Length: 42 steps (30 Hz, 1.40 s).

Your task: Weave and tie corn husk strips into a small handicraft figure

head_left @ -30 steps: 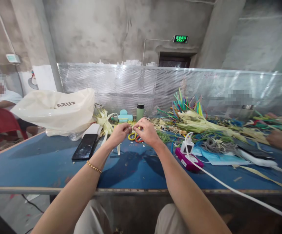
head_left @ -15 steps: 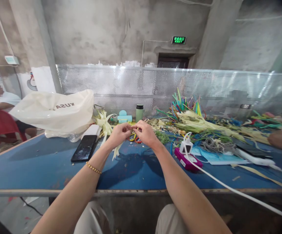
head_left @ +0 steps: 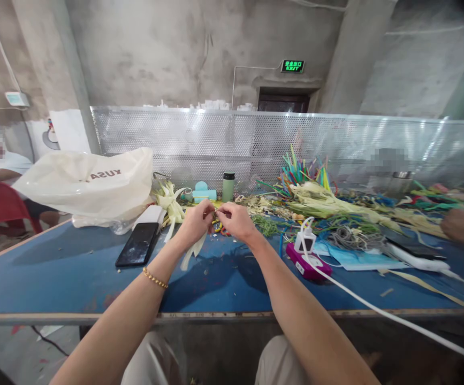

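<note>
Over the middle of the table, my left hand [head_left: 197, 221] and my right hand [head_left: 235, 220] are close together, both with fingers pinched. A pale husk strip [head_left: 192, 251] hangs below my left hand, which is closed on it. My right fingertips meet close to the left ones; what they pinch is too small to make out. Just beneath the fingers show small red and yellow loops [head_left: 224, 232], partly hidden. Left of my hands lies a bundle of pale husk [head_left: 170, 202].
A black phone [head_left: 137, 245] and a white plastic bag [head_left: 91, 182] are on the left. Behind stands a green bottle [head_left: 228, 187]. On the right are a purple power strip [head_left: 306, 262], grey cord [head_left: 352, 238] and a husk pile [head_left: 324, 198]. Another person's hand [head_left: 462, 227] is at far right.
My hands have moved slightly apart at the fingertips. The hanging husk strip has swung a little lower and to the left.
</note>
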Each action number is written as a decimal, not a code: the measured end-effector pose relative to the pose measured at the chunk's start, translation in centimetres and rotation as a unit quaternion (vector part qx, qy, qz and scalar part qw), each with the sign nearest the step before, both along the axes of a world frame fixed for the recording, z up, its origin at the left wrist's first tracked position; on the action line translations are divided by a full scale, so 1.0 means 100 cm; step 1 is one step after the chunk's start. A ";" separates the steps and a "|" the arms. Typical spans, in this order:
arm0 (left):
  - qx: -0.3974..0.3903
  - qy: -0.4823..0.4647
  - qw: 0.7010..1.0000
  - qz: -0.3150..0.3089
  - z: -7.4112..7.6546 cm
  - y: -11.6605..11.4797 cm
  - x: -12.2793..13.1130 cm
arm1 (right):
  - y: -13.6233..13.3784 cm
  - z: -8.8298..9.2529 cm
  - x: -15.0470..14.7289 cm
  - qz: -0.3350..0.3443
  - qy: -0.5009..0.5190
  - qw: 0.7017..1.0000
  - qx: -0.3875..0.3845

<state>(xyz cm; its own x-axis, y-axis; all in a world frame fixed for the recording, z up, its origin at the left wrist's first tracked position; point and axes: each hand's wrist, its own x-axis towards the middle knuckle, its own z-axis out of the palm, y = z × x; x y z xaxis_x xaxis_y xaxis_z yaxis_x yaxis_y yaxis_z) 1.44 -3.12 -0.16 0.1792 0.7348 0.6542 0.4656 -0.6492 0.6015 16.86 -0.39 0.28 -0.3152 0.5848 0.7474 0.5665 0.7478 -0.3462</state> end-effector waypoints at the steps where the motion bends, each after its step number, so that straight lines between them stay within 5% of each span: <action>1: 0.001 0.002 1.000 0.004 0.000 0.000 0.000 | 0.000 0.000 0.000 0.005 0.008 1.000 -0.015; 8: 0.037 0.011 0.999 0.036 -0.004 0.008 -0.004 | -0.002 -0.001 -0.003 0.018 0.013 0.997 -0.070; 16: 0.042 0.007 0.999 0.025 -0.006 0.012 -0.006 | 0.002 -0.003 -0.001 -0.027 0.081 0.996 -0.007; 23: 0.054 0.006 0.998 0.040 -0.004 0.014 -0.010 | -0.001 -0.001 -0.001 0.046 0.044 0.998 -0.015; 37: 0.041 -0.029 0.988 0.144 0.008 0.010 -0.022 | 0.001 -0.002 0.002 -0.028 -0.049 0.998 0.000; 42: 0.058 -0.010 0.992 0.113 0.013 0.006 -0.020 | 0.007 -0.004 0.005 -0.062 -0.029 0.997 -0.024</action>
<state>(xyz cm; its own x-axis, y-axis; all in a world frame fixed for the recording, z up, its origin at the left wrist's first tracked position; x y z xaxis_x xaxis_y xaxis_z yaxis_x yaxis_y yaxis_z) -0.52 -2.50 1.13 0.0037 0.6740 0.7387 0.5961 -0.5946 0.5396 17.33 0.29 -0.09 -0.2792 0.6572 0.7001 0.6737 0.6536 -0.3448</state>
